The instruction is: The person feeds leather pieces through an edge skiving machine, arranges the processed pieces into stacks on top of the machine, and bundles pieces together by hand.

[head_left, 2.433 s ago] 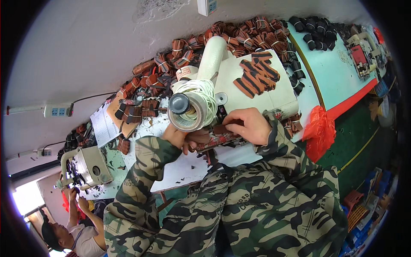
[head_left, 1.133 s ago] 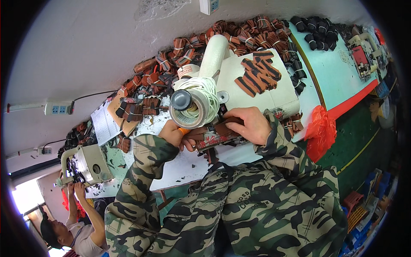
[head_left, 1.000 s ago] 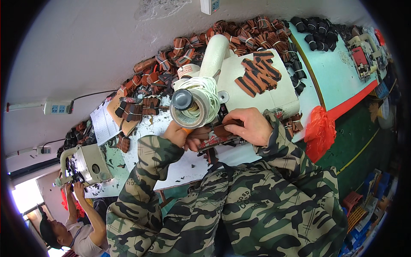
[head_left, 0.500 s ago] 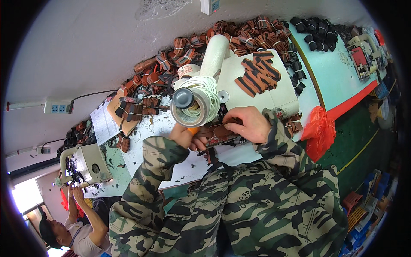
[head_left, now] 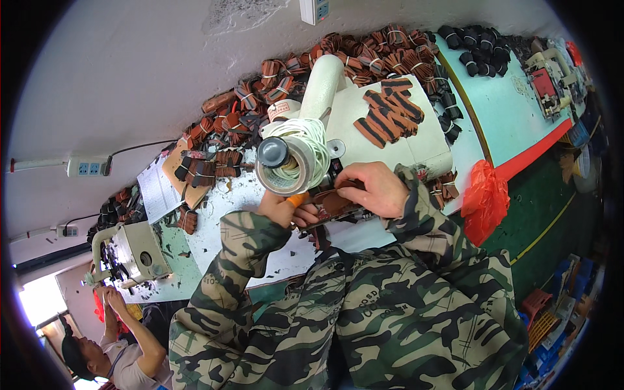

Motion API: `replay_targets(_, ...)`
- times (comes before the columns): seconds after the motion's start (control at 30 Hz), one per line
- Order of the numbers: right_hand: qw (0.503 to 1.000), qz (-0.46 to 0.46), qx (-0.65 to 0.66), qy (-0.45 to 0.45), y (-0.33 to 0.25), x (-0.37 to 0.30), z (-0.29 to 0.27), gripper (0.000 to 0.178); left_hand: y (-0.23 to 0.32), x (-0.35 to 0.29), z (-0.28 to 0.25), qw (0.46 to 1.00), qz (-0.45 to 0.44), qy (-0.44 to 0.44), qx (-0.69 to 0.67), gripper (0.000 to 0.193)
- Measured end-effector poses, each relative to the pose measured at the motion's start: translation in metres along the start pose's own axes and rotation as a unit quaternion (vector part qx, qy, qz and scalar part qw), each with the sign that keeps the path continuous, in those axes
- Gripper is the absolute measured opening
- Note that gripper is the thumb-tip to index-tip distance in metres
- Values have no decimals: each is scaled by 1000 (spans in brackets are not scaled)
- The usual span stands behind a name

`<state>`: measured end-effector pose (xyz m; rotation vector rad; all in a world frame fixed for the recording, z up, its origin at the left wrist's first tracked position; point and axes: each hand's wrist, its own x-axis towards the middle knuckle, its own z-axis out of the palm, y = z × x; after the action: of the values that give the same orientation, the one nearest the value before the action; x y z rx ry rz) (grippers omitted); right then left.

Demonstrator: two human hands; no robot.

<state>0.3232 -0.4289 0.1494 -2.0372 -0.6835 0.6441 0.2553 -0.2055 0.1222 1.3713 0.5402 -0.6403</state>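
A brown leather-like piece [head_left: 333, 203] lies low at the front of a cream machine [head_left: 422, 146], between my two hands. My left hand [head_left: 286, 209], with an orange band around one finger, is closed at the piece's left end. From the right, my right hand [head_left: 376, 188] pinches its far edge between thumb and curled fingers. A coil of white cord [head_left: 315, 149] hangs around a round holder with a black knob [head_left: 273, 151], partly hiding the work area. Several brown-and-black strips [head_left: 392, 110] rest on top of the machine.
Bundles of tied brown strips [head_left: 374, 58] are heaped along the wall. Black bundles [head_left: 478, 49] sit farther right. A red plastic bag [head_left: 486, 201] hangs at the table edge. On the left, a co-worker [head_left: 123, 351] works at another machine [head_left: 136, 257]. Papers [head_left: 159, 185] lie left.
More of the brown piece shows between my hands. The fingers of my left hand have shifted slightly, and my right hand has moved a little left; its grip looks the same.
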Motion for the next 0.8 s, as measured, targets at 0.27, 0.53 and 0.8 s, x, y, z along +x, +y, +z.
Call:
replay_targets(0.27,978,-54,-65,190,13,-11,0,23,3,-26,20,995,10,-37,88,27)
replay_targets(0.53,905,-19,-385,179,13,-27,-13,30,-22,-23,84,908,264,29,324,55)
replay_targets(0.8,969,-15,149,196,-23,-39,34,28,-10,-21,96,866,372,175,285,76)
